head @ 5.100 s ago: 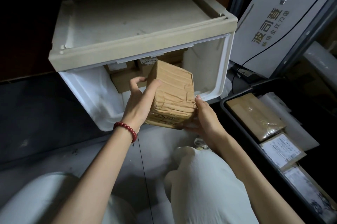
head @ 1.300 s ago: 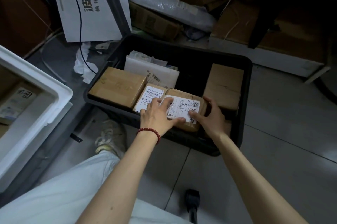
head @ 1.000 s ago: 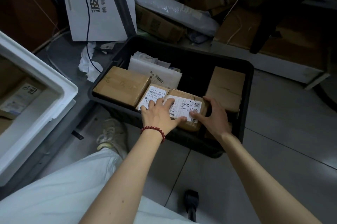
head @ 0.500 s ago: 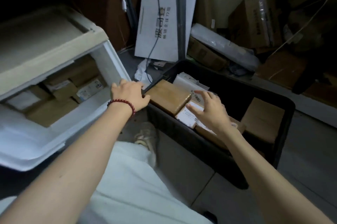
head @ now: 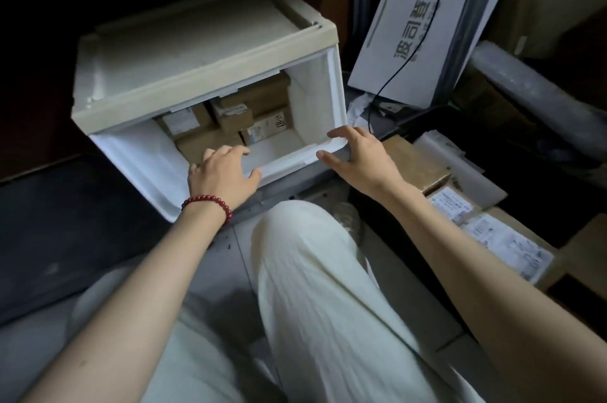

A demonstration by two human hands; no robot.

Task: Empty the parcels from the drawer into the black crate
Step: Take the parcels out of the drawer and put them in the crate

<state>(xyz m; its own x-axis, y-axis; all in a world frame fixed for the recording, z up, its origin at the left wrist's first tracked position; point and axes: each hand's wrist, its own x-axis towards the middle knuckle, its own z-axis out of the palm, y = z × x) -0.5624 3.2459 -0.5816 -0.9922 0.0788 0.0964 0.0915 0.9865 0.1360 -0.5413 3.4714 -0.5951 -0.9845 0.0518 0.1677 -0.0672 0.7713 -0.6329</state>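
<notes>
Parcels [head: 230, 120], brown cartons with white labels, stacked at back of open white drawer [head: 289, 159]; more parcels [head: 492, 235] lying in black crate [head: 417, 115] to the right. Left hand [head: 223, 172] over front rim of drawer, fingers loosely bent above nearest carton, grip apart and empty; right hand [head: 358, 156] at right front corner, fingers spread, grip likewise apart and empty. Step judged as reach for next pick, task partly done; next move calling for both grips closed on nearest carton, lift clear of rim, carry right to crate.
</notes>
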